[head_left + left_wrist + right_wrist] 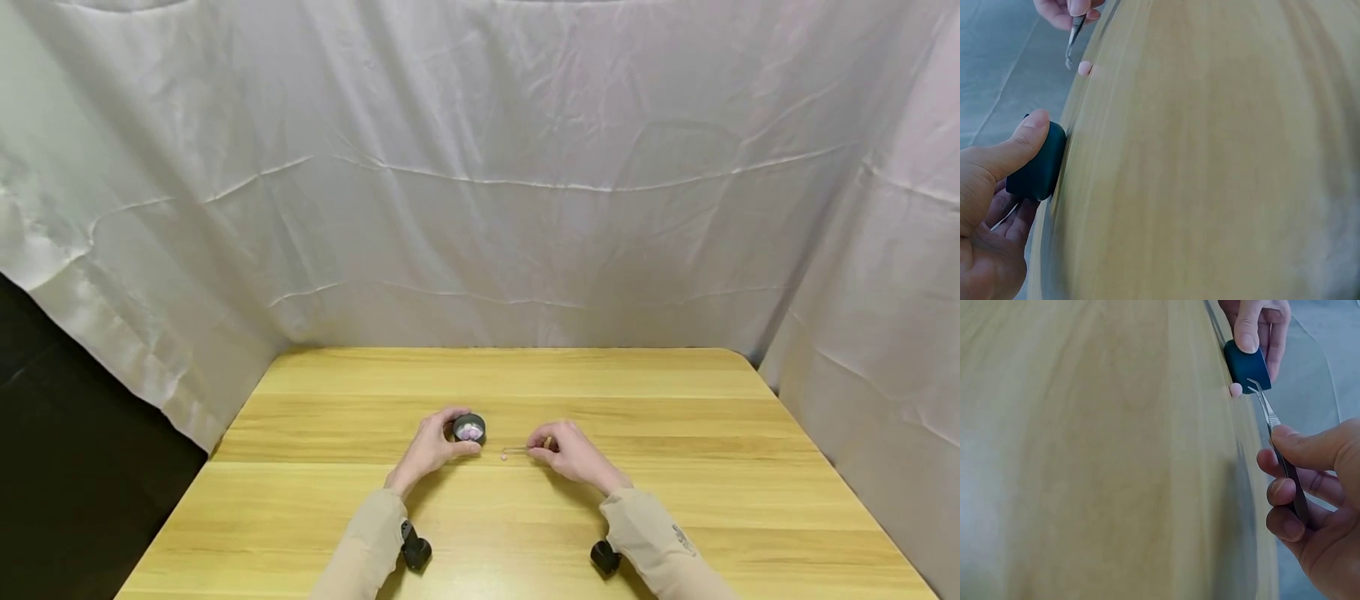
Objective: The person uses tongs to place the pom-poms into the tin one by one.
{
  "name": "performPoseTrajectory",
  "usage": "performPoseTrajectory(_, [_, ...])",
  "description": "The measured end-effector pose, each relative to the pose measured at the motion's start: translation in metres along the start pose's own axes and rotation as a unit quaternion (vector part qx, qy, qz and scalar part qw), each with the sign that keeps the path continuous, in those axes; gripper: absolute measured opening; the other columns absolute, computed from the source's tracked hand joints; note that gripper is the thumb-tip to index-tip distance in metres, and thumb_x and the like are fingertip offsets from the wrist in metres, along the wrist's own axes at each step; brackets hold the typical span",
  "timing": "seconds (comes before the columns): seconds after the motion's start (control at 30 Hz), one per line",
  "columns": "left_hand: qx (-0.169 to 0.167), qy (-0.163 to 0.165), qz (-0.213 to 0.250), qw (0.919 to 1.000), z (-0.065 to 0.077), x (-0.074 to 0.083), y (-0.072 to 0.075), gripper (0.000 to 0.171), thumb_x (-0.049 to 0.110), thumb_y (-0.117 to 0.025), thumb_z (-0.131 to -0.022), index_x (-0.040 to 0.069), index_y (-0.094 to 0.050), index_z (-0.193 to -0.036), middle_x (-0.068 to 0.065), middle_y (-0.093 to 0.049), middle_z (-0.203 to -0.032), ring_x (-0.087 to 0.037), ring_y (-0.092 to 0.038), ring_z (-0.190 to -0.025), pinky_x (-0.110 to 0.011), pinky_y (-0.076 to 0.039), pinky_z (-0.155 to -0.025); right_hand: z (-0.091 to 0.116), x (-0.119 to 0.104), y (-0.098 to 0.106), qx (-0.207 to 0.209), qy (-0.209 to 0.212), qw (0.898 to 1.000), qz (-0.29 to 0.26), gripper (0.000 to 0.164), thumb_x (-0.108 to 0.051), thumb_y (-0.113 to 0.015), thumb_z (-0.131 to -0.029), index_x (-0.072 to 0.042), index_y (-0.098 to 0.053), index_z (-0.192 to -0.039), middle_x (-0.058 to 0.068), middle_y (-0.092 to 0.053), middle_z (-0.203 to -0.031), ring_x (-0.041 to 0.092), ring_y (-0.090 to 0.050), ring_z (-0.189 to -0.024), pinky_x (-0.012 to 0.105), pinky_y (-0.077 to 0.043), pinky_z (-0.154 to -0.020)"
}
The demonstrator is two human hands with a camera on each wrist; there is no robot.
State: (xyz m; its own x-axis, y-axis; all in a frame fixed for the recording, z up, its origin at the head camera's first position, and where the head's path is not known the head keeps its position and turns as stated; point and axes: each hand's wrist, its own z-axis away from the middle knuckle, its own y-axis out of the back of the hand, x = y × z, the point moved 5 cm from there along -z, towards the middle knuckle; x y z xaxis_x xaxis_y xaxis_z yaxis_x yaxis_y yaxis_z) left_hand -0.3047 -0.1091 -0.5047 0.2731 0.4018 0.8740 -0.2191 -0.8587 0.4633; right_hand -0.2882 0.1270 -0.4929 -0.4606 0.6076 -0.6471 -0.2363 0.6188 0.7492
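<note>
My left hand grips a small dark round container on the table, thumb on the near side and fingers on the far side. Several pale and purple pieces lie inside it. In the left wrist view the container's dark wall shows between thumb and fingers. My right hand pinches metal tweezers, whose bent tips are parted and point toward the container. A small pink ball rests on the table just beside the tips, apart from the container; nothing shows between the tips.
The wooden table spreads around both hands. Pale curtains hang behind it and at both sides. A black device is worn at the left wrist and another at the right wrist.
</note>
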Motion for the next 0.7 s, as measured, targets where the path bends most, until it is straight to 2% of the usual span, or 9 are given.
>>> performPoseTrajectory(0.7, [0.001,-0.001,-0.009,1.0,-0.0005,-0.0012,0.0,0.064,0.014,-0.086,-0.079,-0.002,-0.058,-0.135,-0.02,-0.066,-0.128,-0.033,-0.066,-0.114,-0.047,-0.055,-0.099,0.0,0.0029,-0.0026,-0.005,-0.007,1.0,0.001,0.008,-0.007,-0.067,-0.095,-0.006,-0.075,-0.097,0.001,-0.071,-0.081,-0.001,-0.049,-0.059,0.016,-0.044,-0.053])
